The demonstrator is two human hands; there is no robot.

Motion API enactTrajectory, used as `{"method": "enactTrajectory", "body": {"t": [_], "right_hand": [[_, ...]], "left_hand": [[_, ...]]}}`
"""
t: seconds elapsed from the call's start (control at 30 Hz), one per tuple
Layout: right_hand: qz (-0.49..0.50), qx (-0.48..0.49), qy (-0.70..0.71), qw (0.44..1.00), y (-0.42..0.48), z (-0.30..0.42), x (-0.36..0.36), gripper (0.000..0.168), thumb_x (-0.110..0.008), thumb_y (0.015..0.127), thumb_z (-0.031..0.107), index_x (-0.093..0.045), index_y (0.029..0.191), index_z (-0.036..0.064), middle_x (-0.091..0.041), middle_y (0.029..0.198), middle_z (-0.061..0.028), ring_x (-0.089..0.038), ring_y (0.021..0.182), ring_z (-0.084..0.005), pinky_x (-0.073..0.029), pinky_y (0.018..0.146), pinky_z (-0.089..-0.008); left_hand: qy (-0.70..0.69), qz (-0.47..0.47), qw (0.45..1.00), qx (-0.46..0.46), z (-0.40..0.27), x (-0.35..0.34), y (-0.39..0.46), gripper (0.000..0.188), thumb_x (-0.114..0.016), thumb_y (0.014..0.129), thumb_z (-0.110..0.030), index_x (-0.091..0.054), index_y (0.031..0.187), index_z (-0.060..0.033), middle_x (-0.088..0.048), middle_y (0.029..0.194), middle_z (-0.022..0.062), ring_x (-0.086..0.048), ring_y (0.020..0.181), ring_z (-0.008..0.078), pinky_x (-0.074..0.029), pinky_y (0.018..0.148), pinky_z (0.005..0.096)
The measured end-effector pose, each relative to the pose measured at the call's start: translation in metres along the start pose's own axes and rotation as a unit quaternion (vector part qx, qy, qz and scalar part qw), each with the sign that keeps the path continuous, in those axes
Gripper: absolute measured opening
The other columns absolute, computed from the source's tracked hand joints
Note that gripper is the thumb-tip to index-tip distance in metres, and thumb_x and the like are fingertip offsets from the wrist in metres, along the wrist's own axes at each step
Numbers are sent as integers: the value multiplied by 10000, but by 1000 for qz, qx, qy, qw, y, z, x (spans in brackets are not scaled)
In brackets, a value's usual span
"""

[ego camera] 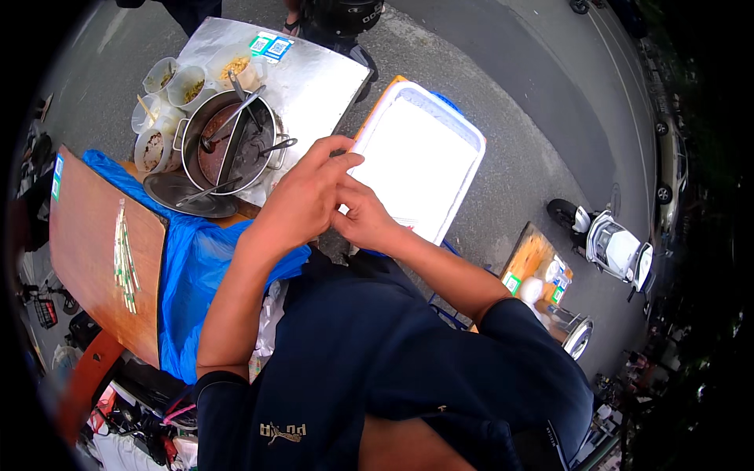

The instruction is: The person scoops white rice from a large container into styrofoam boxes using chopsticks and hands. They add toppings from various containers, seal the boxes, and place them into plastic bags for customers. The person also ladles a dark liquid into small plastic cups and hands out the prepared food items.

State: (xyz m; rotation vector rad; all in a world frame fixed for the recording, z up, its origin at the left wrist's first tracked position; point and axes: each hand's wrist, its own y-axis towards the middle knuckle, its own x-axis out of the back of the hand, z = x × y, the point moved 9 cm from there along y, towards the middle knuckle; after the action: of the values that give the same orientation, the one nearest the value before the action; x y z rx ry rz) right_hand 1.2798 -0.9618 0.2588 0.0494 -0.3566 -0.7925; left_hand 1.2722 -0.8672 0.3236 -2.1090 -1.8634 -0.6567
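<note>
My left hand [309, 194] and my right hand [371, 221] meet in front of me, their fingers touching and overlapping. Whether something small is between the fingertips cannot be made out. Just beyond them lies a white rectangular plastic tray [476, 136], its inside glaring white; my fingers overlap its near left edge in the picture. Left of my hands, a two-part stainless steel pot [234, 147] holds reddish-brown liquid on one side and darker liquid on the other. Several metal ladles [232, 115] rest in it. A round metal lid [162, 194] lies by the pot, with a utensil across it.
Several translucent plastic tubs [187, 88] with food stand on the metal-topped table [318, 73]. A blue plastic sheet [197, 259] and a brown board [88, 235] bearing thin wrapped sticks [125, 259] are left. A person's black helmet [341, 17], a small wooden table [527, 253] and a white scooter [612, 244] appear beyond.
</note>
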Motion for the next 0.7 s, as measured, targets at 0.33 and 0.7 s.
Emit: {"method": "enactTrajectory", "body": {"t": [0.33,0.7], "right_hand": [[-32,209,-261,942,-30,90,103,217,-778,752,46,-682,947,49,-549,812,-74,-576,769,-252,-499,649,-368],[-91,85,-220,967,-58,64,218,204,-687,841,-41,-592,1012,15,-648,1007,-168,-683,802,-315,-556,686,-375]], "left_hand": [[-223,21,973,56,41,-135,13,618,-804,809,-82,-554,1373,-46,-558,1411,114,-537,1306,247,-444,1072,368],[-574,67,795,185,41,-227,36,581,-524,1038,-562,-597,1157,2,-667,906,96,-644,719,155,-563,793,323]]}}
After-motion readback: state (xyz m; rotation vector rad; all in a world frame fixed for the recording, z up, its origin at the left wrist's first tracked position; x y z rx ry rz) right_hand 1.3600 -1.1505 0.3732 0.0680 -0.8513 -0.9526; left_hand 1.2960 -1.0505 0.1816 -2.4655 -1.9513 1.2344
